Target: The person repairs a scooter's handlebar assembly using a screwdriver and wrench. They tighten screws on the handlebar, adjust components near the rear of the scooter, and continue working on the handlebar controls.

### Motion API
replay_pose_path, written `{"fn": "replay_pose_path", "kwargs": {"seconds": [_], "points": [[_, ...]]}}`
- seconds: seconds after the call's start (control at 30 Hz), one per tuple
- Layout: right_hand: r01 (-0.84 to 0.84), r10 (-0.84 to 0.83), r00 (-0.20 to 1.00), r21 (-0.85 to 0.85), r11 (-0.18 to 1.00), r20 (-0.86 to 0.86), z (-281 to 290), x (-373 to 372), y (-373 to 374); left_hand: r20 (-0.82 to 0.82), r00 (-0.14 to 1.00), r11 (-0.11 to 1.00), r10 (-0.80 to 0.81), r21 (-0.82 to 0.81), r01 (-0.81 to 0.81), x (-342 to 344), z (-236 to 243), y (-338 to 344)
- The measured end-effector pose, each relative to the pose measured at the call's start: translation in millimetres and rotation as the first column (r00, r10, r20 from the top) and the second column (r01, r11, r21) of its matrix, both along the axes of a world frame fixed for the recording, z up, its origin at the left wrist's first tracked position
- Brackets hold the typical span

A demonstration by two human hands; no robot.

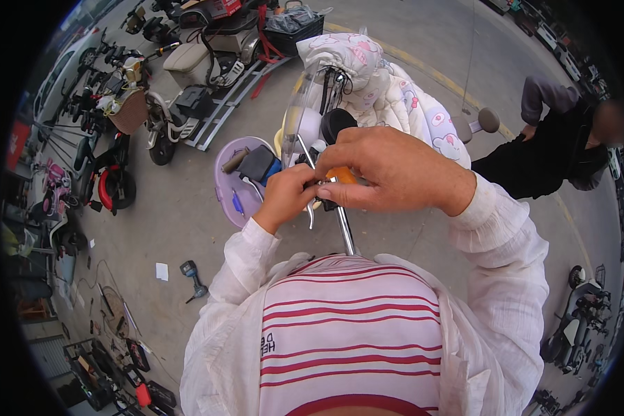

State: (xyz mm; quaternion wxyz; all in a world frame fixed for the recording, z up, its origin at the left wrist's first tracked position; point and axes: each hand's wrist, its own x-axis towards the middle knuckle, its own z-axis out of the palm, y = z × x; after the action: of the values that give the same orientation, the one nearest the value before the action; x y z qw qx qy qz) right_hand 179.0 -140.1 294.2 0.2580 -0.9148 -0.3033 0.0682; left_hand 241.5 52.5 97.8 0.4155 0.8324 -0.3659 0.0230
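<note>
My left hand and my right hand meet at the bare chrome handlebar of a scooter. The left fingers pinch at the root of a silver brake lever, whose curved end hangs below them. My right thumb and index finger press together at the same joint; whatever small part lies between them is hidden. A thin silver rod rises beside the fingertips. Beyond the right knuckles show a round black mirror and an orange part.
A padded white quilt covers the scooter's front behind a clear windshield. Left of it stands a purple tub holding tools. A cordless drill lies on the ground. A person in black stands at right; parked scooters line the left.
</note>
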Motion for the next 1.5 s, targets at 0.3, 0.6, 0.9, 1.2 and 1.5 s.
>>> {"fn": "replay_pose_path", "kwargs": {"seconds": [0.3, 0.6, 0.9, 1.2, 1.5], "points": [[-0.126, 0.241, 0.778, -0.232, 0.965, 0.58, -14.6, 15.9, -3.0, -0.074, 0.994, 0.992, 0.078, 0.101, -0.07, -4.4, 10.8, -8.6], [-0.039, 0.193, 0.748, -0.249, 0.968, 0.635, -13.5, 14.4, -7.1, 0.033, 0.996, 0.994, -0.083, -0.07, 0.085, 1.8, -2.1, 1.0], [-0.133, 0.17, 0.769, -0.106, 0.985, 0.616, -21.2, 22.4, -7.8, -0.077, 0.993, 0.995, -0.087, 0.031, 0.09, 6.4, 7.6, -1.8], [0.066, -0.065, 0.984, -0.004, 0.998, 0.166, -20.0, 1.4, 13.3, -0.057, 0.99, 0.991, -0.127, -0.038, 0.125, 9.1, -5.0, 0.5], [-0.04, 0.045, 0.999, 0.276, 0.96, -0.01, -42.6, -4.3, 22.8, -0.367, 0.898, 0.93, -0.242, -0.351, 0.108, -5.3, 6.0, -2.4]]}}
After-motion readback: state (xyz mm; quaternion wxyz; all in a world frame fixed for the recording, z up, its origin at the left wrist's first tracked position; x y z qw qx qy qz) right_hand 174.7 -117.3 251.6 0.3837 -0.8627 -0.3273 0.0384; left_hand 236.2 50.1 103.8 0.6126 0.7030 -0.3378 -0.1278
